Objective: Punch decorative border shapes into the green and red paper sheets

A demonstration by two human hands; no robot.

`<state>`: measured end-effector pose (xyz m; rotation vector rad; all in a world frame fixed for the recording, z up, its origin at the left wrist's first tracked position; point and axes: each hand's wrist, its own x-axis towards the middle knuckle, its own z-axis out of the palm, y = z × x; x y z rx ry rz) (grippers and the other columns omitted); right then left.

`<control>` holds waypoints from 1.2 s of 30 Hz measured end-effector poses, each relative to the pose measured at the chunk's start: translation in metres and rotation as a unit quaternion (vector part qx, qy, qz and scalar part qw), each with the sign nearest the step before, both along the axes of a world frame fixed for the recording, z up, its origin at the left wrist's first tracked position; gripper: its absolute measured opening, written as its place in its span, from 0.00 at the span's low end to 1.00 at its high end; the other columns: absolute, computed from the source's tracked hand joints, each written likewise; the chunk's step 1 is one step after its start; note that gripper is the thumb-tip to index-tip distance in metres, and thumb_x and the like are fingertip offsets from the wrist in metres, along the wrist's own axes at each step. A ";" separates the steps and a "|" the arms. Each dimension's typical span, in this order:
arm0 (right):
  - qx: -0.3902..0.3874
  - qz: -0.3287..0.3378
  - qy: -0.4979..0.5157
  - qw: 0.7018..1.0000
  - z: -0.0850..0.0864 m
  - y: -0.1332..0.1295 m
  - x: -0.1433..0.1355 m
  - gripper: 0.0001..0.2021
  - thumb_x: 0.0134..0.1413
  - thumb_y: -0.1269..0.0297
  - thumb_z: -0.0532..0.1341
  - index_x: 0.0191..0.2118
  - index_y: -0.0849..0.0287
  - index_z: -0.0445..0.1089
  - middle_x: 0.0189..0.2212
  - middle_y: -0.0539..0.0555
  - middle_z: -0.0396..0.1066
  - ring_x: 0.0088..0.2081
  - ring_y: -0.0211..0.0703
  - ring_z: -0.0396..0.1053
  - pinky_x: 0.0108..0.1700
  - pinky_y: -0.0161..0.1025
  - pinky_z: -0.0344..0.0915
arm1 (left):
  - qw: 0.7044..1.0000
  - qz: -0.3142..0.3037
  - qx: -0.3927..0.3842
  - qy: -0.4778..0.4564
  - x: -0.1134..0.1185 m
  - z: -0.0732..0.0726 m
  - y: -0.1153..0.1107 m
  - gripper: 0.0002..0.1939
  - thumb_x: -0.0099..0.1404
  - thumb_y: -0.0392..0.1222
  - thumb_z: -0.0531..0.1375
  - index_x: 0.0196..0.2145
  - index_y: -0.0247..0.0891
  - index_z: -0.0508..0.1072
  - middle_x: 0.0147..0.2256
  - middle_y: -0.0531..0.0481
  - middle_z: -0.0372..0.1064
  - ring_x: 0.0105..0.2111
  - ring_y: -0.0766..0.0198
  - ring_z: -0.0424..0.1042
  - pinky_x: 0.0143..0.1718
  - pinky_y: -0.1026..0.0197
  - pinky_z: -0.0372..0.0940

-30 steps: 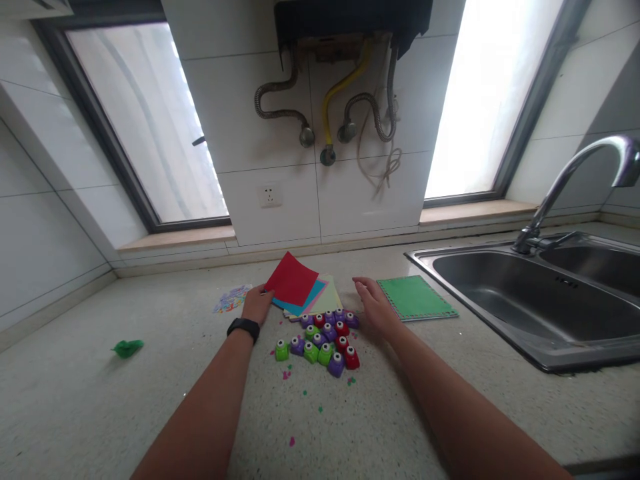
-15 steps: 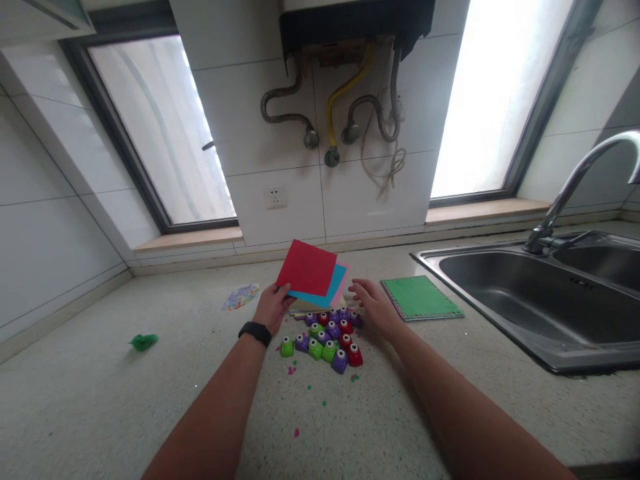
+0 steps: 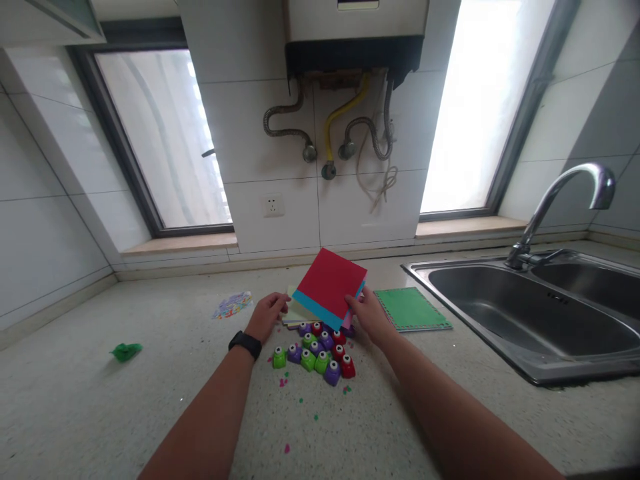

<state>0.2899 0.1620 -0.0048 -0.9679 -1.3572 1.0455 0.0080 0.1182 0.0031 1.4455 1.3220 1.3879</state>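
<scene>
Papers [image 3: 327, 283] shifted right, speckled counter [image 3: 165, 407], tiled wall [image 3: 370, 223]

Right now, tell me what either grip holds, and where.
The right grip pinches a red-topped paper stack by its right edge; the left grip appears empty.

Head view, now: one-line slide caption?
Right hand holds a red sheet atop a blue sheet near punches, left hand close by; green sheet beside sink.

The count comprised two hands [image 3: 373, 320], one watch [image 3: 246, 343], one red sheet [image 3: 327, 280], four green punches [image 3: 279, 359], four red punches [image 3: 348, 368], two windows [image 3: 163, 140], one faucet [image 3: 603, 188], two sink basins [image 3: 490, 303].
</scene>
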 end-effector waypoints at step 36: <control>-0.020 0.005 0.086 0.996 -0.016 0.049 -0.016 0.19 0.52 0.56 0.63 0.49 0.58 0.73 0.46 0.59 0.80 0.40 0.52 0.79 0.41 0.47 0.76 | 0.992 0.077 0.016 0.102 -0.012 -0.017 0.028 0.26 0.60 0.64 0.61 0.33 0.35 0.79 0.27 0.48 0.76 0.28 0.59 0.71 0.29 0.61 0.63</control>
